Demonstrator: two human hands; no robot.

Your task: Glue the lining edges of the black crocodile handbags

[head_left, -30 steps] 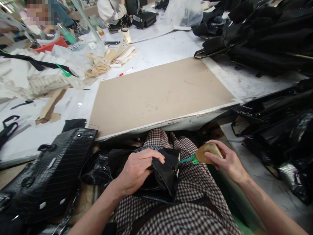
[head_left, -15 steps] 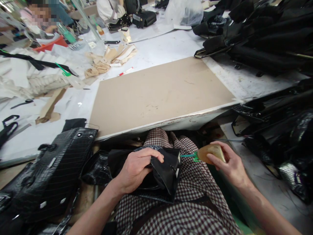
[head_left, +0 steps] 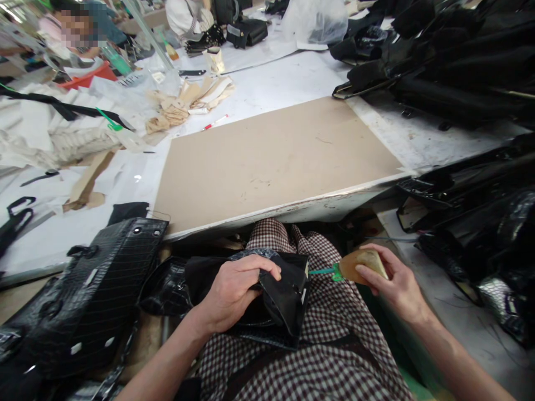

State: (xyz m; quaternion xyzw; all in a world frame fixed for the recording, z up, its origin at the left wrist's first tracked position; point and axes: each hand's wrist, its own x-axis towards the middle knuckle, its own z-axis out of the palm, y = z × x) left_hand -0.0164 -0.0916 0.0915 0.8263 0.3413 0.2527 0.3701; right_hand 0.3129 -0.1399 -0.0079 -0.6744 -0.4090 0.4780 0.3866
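On the lap (head_left: 334, 312), the black bag (head_left: 288, 287) could slip if the grip of the left hand (head_left: 238, 287), pinching a fold of it, slackened. Too hard a squeeze from the right hand (head_left: 395, 281), closed around the bottle (head_left: 355, 266), might smear the bag's pale edge (head_left: 306, 270), near the nozzle's (head_left: 321, 272) tip. The bag looks limp, matt above, glossy beneath; the bottle, cloudy amber.

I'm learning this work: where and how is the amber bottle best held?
Probably around the wide body of the amber bottle, coming from the right: it lies roughly sideways, its thin spout pointing left towards the black piece, leaving that end free.
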